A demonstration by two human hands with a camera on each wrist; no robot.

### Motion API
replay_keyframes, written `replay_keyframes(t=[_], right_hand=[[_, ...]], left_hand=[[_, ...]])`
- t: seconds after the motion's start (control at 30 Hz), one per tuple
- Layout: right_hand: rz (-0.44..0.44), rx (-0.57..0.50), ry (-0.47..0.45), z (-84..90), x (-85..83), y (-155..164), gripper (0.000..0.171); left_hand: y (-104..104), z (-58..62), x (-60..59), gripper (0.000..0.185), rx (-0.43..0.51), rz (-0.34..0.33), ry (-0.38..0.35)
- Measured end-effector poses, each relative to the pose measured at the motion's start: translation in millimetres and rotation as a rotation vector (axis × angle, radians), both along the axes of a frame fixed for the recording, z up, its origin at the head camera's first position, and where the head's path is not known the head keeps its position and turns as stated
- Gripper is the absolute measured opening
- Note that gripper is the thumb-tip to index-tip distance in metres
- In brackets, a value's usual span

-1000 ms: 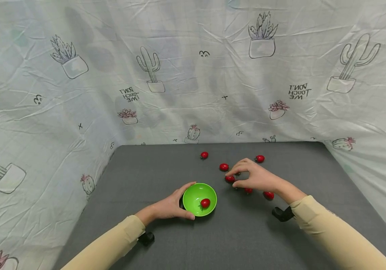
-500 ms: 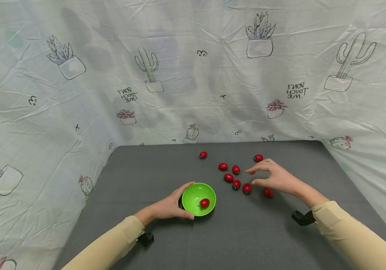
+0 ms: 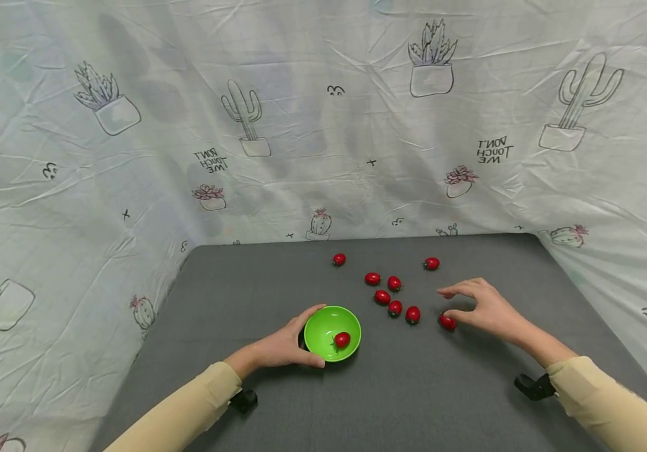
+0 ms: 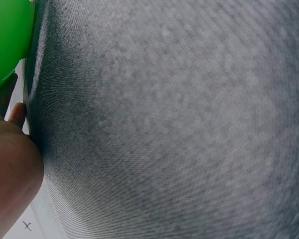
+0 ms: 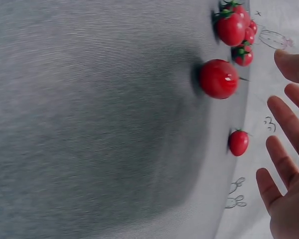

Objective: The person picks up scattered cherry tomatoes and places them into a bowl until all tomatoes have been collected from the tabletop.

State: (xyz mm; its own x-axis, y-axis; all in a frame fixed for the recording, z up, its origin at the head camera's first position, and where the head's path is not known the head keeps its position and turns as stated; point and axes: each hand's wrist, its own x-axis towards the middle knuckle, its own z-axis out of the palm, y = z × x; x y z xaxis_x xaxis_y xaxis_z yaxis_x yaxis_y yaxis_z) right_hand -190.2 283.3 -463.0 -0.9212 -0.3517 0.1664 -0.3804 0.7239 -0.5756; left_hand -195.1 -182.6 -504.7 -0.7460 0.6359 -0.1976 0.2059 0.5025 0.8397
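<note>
A small green bowl [image 3: 323, 323] stands on the grey table with one cherry tomato [image 3: 342, 340] inside it. My left hand [image 3: 282, 346] holds the bowl from its left side, thumb at the near rim and fingers round the far side. The left wrist view shows only part of the bowl [image 4: 9, 37] and the hand [image 4: 12, 164]. My right hand [image 3: 486, 307] hovers with fingers spread and nothing in its grasp. Its thumb overlaps the rightmost cherry tomato [image 3: 447, 322] in the head view; in the right wrist view, fingers and that tomato [image 5: 218, 79] are apart.
Several cherry tomatoes lie in a loose cluster, among them one at its middle [image 3: 382, 297] and one at its right [image 3: 413, 315]. Two others lie farther back, left [image 3: 339, 259] and right [image 3: 431, 263]. A white printed curtain [image 3: 301, 125] surrounds the grey table [image 3: 357, 402].
My right hand has moved right, away from the tomato cluster, to the rightmost cherry tomato, uncovering the cluster. My left hand and the bowl have stayed in place.
</note>
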Motion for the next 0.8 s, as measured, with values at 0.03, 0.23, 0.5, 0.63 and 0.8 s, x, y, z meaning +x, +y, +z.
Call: replay_keyframes(t=[0.03,0.23,0.5,0.63,0.8], right_hand=[[-0.008,0.004,0.000,-1.4,1.1,1.0,0.046],[-0.064,0.009,0.011,-10.7,7.8,4.3,0.051],[-0.160,0.028,-0.047,-21.8,17.9,3.6,0.058],[-0.184,0.027,-0.070,-25.1,20.0,0.3,0.061],[-0.208,0.004,-0.076,-27.4,21.3,-5.9,0.059]], left_hand=[[-0.2,0.1,-0.2,0.110,0.000,-0.001,0.000],[-1.1,2.0,-1.5,0.111,0.003,0.001,-0.011],[-2.1,4.2,-2.7,0.111,0.017,-0.004,-0.021],[-2.7,7.2,-4.7,0.111,0.021,-0.007,-0.030],[-3.7,10.8,-7.0,0.111,0.019,-0.012,-0.033]])
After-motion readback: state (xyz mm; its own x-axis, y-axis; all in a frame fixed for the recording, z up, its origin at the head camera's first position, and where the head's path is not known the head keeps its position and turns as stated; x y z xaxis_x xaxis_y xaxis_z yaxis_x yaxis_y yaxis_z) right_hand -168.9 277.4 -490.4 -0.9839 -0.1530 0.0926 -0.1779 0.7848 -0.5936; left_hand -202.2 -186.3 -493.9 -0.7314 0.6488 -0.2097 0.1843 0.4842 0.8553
